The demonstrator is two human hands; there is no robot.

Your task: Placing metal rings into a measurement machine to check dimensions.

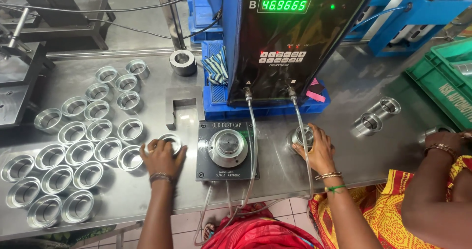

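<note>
My left hand (161, 156) is closed around a shiny metal ring (170, 142) that rests on the steel table, just left of a dark gauge block (204, 156) with a round metal plug on top. My right hand (317, 146) grips another metal ring (301, 136) to the right of the block, beside a grey hose. Several more rings (81, 151) stand in rows at the left. Behind the block stands a dark measuring unit (290, 37) with a green number display.
A co-worker's hand (442, 143) rests at the right near two metal sleeves (376, 115). A green crate (442, 79) sits at the far right, blue trays at the back. A U-shaped metal plate (183, 104) and a thick ring (183, 62) lie behind my left hand.
</note>
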